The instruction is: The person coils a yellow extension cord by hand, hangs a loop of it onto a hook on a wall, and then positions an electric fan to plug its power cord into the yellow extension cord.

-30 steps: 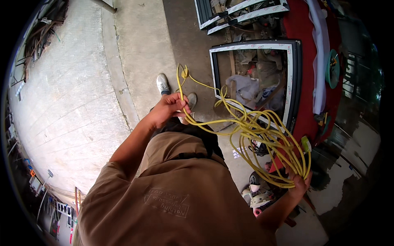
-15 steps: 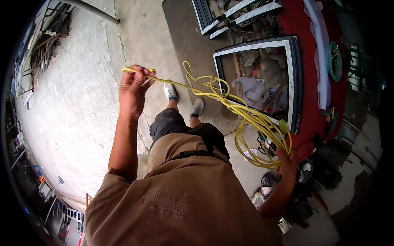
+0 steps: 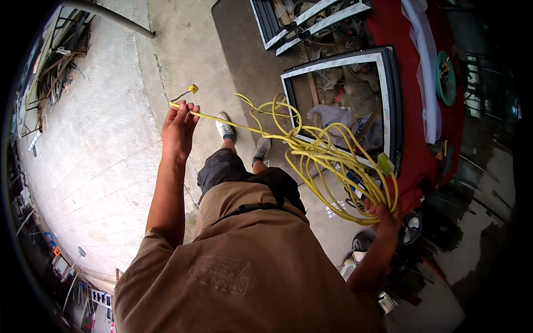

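A long yellow electrical cord [image 3: 311,149] hangs in loose, partly tangled loops between my hands. My left hand [image 3: 179,133] pinches a single strand of it, fingertips and thumb pressed together. Just beyond those fingertips, a small yellow plug-like end [image 3: 192,89] sticks out on a short, darker length. My right hand [image 3: 385,221] is wrapped round the gathered coils at the lower right. A yellow-green block [image 3: 385,164], perhaps the cord's socket end, sits at the coils above that hand. My right fingers are partly hidden by the cord.
A black-and-white window frame [image 3: 340,67] lies at the right over wood and plastic scraps, with more frames [image 3: 311,28] behind. Beyond is a red surface [image 3: 413,119] with a green basin [image 3: 446,77]. Concrete floor [image 3: 105,122] stretches left; a metal pole [image 3: 111,16] crosses the far left.
The cord's loops have spread wider and looser between my hands. The plug-like end now stands out beyond my left fingertips, and my left hand is slightly lower.
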Tool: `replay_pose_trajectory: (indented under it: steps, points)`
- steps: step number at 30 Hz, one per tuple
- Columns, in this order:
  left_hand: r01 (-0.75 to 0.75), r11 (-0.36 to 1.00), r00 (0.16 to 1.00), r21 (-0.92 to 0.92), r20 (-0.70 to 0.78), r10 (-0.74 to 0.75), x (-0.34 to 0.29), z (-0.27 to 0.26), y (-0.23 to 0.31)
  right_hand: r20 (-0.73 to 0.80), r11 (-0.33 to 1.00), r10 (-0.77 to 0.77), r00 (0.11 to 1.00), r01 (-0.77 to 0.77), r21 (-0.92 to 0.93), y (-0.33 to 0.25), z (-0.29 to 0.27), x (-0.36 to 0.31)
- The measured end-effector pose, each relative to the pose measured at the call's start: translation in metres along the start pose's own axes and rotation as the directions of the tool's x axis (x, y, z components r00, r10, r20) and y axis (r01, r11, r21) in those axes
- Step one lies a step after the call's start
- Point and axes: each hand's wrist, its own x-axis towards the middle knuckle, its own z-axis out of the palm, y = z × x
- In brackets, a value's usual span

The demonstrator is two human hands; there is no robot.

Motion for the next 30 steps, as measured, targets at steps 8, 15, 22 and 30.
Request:
replay_pose_trajectory:
  steps: [8,15,22,30]
  points:
    - [0.112,0.992,0.982,-0.052,0.157,-0.103,0.008,0.026,-0.05,0.17,0.985,-0.071,0.983,0.096,-0.142,-0.038,0.021,0.001]
    - [0.302,0.952,0.908,-0.049,0.318,-0.271,0.023,0.055,-0.104,0.239,0.989,-0.139,0.961,0.149,-0.023,-0.072,0.045,0.001]
    - [0.483,0.876,0.839,-0.016,0.296,-0.457,0.03,0.087,-0.164,0.298,0.963,-0.263,0.917,0.23,0.141,-0.087,0.057,-0.01]
    - [0.41,0.866,0.791,0.285,0.362,-0.494,0.005,0.109,-0.218,0.4,0.952,-0.301,0.866,0.249,0.177,-0.097,0.063,-0.003]
